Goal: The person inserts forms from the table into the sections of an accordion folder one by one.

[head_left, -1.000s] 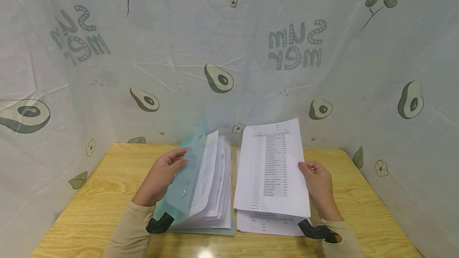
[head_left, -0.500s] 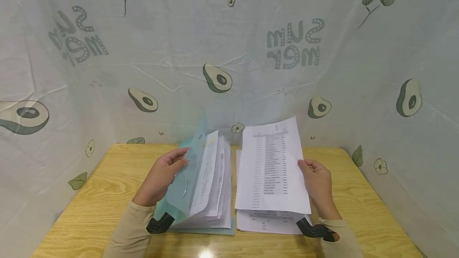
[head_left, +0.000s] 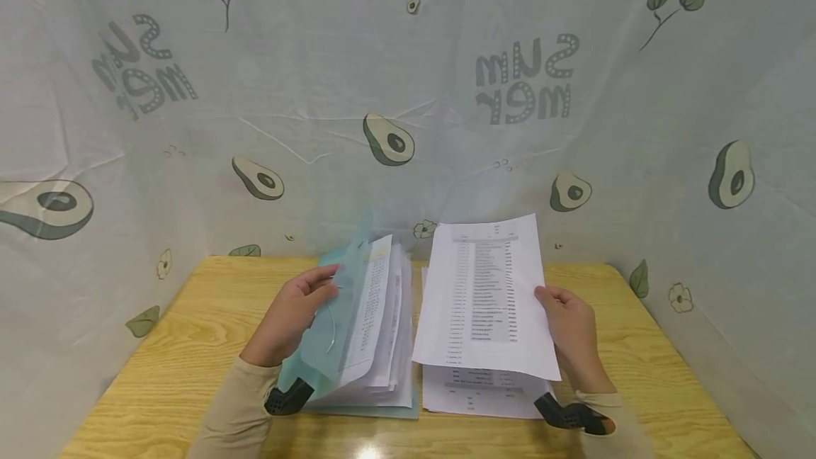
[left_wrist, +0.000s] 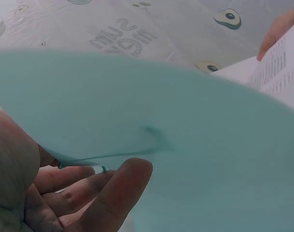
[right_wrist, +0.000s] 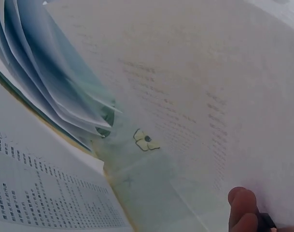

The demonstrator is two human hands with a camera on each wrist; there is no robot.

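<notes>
In the head view my left hand (head_left: 290,317) grips the raised cover of a translucent teal folder (head_left: 319,356) by its left edge, thumb on the near side. A thin white cord hangs on that cover. Inside the folder lies a thick bundle of papers (head_left: 398,346), fanned along its edges. My right hand (head_left: 574,335) pinches the right edge of a printed sheet (head_left: 484,289), which is lifted and tilted toward me. Beneath it, other printed pages (head_left: 472,401) rest on the table, mostly covered. In the left wrist view the teal cover (left_wrist: 209,145) hides much of the scene.
The folder and the loose pages lie side by side on a wood-grain table (head_left: 197,324), with a narrow gap between them. Behind rises a pale curtain (head_left: 408,76) printed with avocados and lettering. Each wrist wears a black camera mount (head_left: 289,397).
The lower edge of the lifted sheet has risen slightly and shows a little more of the pages below. Both hands keep their grips, and the head view shifts slightly.
</notes>
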